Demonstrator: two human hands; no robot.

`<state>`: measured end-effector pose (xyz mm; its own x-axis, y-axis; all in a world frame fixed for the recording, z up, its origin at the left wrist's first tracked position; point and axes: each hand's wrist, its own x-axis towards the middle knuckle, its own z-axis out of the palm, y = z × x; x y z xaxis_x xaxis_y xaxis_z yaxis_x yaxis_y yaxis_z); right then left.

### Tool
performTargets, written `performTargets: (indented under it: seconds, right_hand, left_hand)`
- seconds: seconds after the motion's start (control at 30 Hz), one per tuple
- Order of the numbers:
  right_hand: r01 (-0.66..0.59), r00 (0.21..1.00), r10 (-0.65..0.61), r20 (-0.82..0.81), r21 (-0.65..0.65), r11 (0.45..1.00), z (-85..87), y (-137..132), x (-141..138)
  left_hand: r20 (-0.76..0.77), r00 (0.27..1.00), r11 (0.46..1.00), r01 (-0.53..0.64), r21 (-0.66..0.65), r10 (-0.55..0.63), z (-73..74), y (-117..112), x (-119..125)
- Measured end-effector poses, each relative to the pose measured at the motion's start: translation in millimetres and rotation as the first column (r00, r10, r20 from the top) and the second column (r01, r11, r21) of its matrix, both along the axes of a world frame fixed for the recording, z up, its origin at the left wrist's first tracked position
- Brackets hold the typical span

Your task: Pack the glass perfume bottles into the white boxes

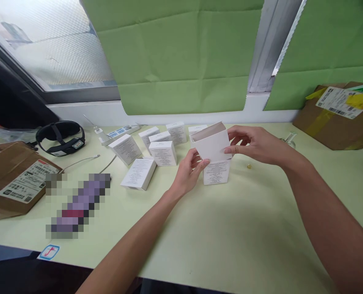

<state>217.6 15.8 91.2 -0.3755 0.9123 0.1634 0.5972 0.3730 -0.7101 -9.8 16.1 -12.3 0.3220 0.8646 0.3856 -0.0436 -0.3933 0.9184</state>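
Both my hands grip a small white cardboard box, plain on the side facing me, its top open and tilted. My right hand pinches it at the right end, thumb on the front. At its lower left corner, my left hand holds it between thumb and fingers. Directly below is another white box with printed text, standing upright; whether the two boxes touch is hard to tell. Several similar boxes stand to the left, among them a printed box. A flatter-lying box is nearer me.
At left are a brown carton, a black headset, a power strip and a blurred purple object. A small gold piece, a clear glass item and another carton lie at right.
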Motion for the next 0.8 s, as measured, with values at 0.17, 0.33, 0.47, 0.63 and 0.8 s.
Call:
performTargets:
  seconds: [0.17,0.33,0.47,0.63,0.8]
  right_hand:
    - [0.009,1.000,-0.010,-0.021,-0.018,1.000,-2.1,0.5,0.2]
    - [0.019,0.999,-0.020,-0.029,-0.047,0.999,-2.2,-0.1,0.3]
    - [0.016,0.999,-0.018,-0.036,-0.061,0.998,-2.6,1.2,0.7]
    - [0.004,0.998,-0.008,-0.059,-0.075,0.997,-2.4,1.6,0.7]
    - [0.007,0.998,-0.011,-0.060,-0.074,0.997,-2.3,1.5,-0.1]
  left_hand:
    - [0.039,0.999,0.999,0.034,-0.016,-0.033,-1.5,0.1,0.5]
    - [0.060,0.997,0.998,0.048,-0.030,-0.047,-2.8,0.9,0.8]
    - [0.053,0.998,0.999,0.043,-0.032,-0.041,-2.6,1.1,0.6]
    - [0.045,0.998,0.999,0.041,-0.031,-0.040,-3.3,1.3,0.6]
    - [0.040,0.998,0.999,0.040,-0.030,-0.039,-4.4,1.6,1.1]
